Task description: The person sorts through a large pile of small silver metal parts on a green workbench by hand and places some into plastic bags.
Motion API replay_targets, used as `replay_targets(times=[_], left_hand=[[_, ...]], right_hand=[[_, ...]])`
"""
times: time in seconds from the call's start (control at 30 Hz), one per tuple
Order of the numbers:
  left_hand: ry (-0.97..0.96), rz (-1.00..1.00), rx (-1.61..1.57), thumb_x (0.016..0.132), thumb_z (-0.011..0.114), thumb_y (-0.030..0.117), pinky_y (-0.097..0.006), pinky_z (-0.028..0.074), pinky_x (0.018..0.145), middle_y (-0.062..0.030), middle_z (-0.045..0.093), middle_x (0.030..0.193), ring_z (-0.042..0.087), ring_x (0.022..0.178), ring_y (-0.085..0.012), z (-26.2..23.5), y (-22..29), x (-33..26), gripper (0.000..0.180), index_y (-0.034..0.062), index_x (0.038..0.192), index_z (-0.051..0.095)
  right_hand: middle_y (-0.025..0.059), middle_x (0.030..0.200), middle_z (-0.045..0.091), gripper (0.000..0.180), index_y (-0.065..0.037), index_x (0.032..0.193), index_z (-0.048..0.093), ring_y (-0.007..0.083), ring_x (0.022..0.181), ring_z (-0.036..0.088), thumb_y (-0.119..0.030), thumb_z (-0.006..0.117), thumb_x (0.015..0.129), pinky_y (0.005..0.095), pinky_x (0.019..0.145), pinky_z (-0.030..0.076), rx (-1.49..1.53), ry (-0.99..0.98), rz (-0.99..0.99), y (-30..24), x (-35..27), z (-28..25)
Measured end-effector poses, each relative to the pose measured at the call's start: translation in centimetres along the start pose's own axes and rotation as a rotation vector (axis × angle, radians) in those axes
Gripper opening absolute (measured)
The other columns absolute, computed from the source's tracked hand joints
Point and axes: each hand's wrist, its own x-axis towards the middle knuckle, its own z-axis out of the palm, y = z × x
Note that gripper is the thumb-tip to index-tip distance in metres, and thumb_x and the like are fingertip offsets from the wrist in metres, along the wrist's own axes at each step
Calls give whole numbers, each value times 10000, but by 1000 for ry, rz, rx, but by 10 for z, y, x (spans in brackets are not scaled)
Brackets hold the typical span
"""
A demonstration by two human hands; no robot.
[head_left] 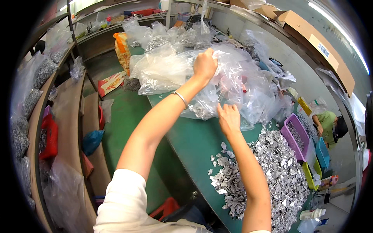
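Note:
My left hand (205, 65) is closed in a fist on the upper part of a clear plastic bag (217, 91), with that arm stretched far forward. Small silvery metal pieces (203, 112) lie in the bottom of this bag. Lower down, my right hand (229, 117) has its fingers bent on the plastic, apparently pinching it beside those pieces; its fingertips are partly lost in the folds. Beneath my right forearm spreads a large heap of flat silvery metal parts (278, 174) on the green table (186, 139).
More clear bags (165, 70) crowd the table's far end. A purple basket (294, 136), a blue basket (321, 153) and a yellow-green tray (312, 174) line the right side. Shelves (64, 116) with filled bags stand left. Another person (328, 126) is at the far right.

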Motion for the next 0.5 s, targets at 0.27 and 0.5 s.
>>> replay_targets(times=[0.27, 0.5], left_hand=[[-388, -101, 155, 792, 566, 132, -490, 457, 748, -262, 608, 825, 584, 828, -434, 4, -13, -55, 255, 17, 1019, 558], [-368, 435, 138, 697, 627, 47, -506, 277, 1029, -209, 313, 1335, 358, 1214, -431, -18, 17, -104, 630, 63, 1288, 410]], right_hand=[[75, 986, 616, 440, -156, 1299, 478, 211, 999, 531, -141, 450, 860, 380, 939, 319, -15, -437, -38, -22, -39, 43], [129, 1164, 557, 452, -87, 1304, 456, 287, 1157, 465, -139, 462, 855, 473, 1029, 270, 99, -372, -5, -27, -76, 22]])
